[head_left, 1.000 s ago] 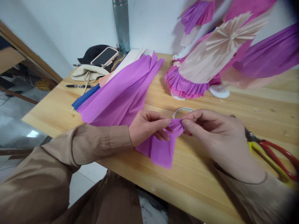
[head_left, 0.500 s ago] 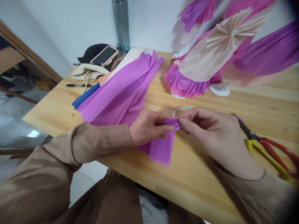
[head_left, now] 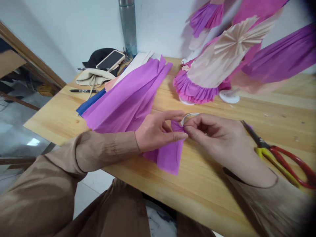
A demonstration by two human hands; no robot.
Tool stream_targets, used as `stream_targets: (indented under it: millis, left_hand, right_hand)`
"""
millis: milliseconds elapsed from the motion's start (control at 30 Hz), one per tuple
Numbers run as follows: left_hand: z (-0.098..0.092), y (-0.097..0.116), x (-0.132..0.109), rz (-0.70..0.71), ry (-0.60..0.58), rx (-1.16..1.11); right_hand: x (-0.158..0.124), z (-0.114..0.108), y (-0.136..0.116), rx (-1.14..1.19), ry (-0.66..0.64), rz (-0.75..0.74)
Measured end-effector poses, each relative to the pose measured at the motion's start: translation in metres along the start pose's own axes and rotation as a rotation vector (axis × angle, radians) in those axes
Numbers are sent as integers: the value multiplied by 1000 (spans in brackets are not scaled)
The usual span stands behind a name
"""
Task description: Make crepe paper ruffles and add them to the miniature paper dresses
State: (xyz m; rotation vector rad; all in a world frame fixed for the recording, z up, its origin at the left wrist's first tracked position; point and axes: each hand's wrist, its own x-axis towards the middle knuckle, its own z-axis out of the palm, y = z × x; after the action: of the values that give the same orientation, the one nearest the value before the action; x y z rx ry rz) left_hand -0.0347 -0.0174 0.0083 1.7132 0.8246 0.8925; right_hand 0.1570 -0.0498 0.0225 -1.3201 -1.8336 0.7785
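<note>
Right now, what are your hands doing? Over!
Left hand and right hand both pinching gathered top of purple paper piece. Rest lies on wooden table. Tape roll just behind, scissors to the right.

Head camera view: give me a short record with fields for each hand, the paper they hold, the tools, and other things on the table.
Left hand: pinches the gathered top of the purple paper piece
Right hand: pinches the same gathered edge, fingertips meeting the left's
Paper: lower part lies on the table
Tools: scissors right of the hands; tape roll just behind them
Elsewhere: purple sheets, paper dress figure, phone, pen
</note>
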Motion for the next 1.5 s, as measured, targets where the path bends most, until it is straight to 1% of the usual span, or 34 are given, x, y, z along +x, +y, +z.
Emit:
stream_targets:
  millis: [67,100,167,233,367,433,500,667,767,867,1000,1067,1167,1233,1367,1500]
  left_hand:
    - [-1,0,0,131,39,102]
    - [-1,0,-1,174,35,149]
    - [0,0,-2,184,-10,203]
    - [3,1,-3,130,-44,165]
    - [7,2,-3,-3,-53,-50]
    - [8,4,-2,-62,-64,-66]
    - [8,6,0,-126,-62,-89]
    - [7,12,3,-352,-33,-292]
    - [6,12,4,-434,-47,-390]
    - [5,11,4,-456,-45,-464]
    - [4,10,5,-450,1,-532]
    - [4,9,5,-444,6,-549]
    - [3,7,6,-433,8,-586]
    - [3,5,6,-419,9,-616]
    - [6,4,7,-389,-9,-656]
    - [12,7,8,-425,-5,-711]
  right_hand:
    - [-1,0,0,-45,-13,-26]
    - [-1,0,0,-65,-13,-42]
    - [-1,1,0,-99,2,-69]
    - [-1,1,-1,-118,25,-79]
    - [-1,2,-2,-136,67,-85]
    - [-1,2,-2,-147,85,-95]
    - [0,2,-3,-154,97,-109]
    - [1,1,-6,-189,133,-171]
    - [2,-1,-3,-161,119,-199]
    - [1,-2,1,-43,124,-142]
    - [1,-3,3,96,246,-43]
    - [1,-3,2,175,232,24]
    - [2,0,0,273,133,134]
    - [2,4,0,311,99,176]
    - [5,13,3,367,129,217]
    - [9,18,5,380,180,232]
